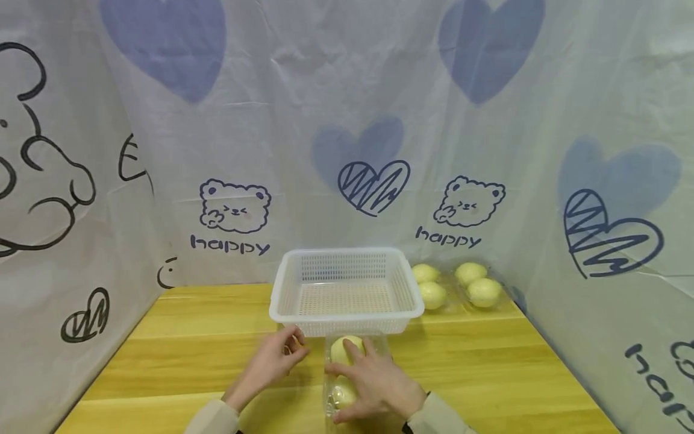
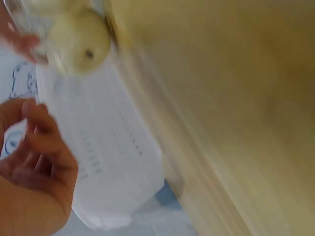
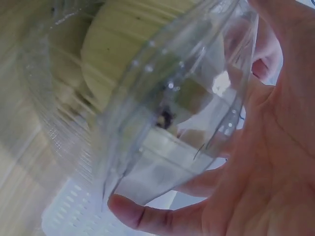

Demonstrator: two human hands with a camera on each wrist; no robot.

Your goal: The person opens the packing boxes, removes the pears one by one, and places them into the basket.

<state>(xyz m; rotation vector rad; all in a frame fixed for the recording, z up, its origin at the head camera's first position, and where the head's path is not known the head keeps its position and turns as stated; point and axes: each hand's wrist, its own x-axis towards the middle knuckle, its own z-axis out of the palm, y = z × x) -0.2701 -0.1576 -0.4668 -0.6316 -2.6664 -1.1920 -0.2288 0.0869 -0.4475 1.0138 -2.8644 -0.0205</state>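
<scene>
R grip: person's right hand, R grip (image 1: 376, 380) grasping the clear pack (image 1: 337, 395), fingers spread over its top, thumb at the near end.
L grip: L grip (image 1: 279, 355) released, fingers loosely bent around nothing, just left of the pack & near the basket (image 1: 347, 321).
Pack pos.: in front of the basket, in line w/ its middle-right part; two pale yellow fruits (image 1: 343, 349) inside, one behind the other.
R wrist cam only: I get ribbed, shiny plastic up close, plus a dark mark (image 3: 165, 118) on one fruit.
L wrist cam only: round dark spot (image 2: 89, 54) on a fruit's end; basket's outer side w/ slots.
Head cam only: two more fruit pairs (image 1: 432, 295) (image 1: 482, 292) beside the basket, right side; clear plastic shows round the far-right pair.
Hard to see: R grip covers part of the pack; L wrist pic blurry; sleeves (image 1: 214, 419) cut off at frame bottom. Can't tell if the pack touches the table.
Table: yellow wood-grain table (image 1: 488, 361), planks running crosswise.
Room: pale sheets (image 1: 293, 120) on three sides, w/ blue hearts, bears & "happy" lettering.
</scene>
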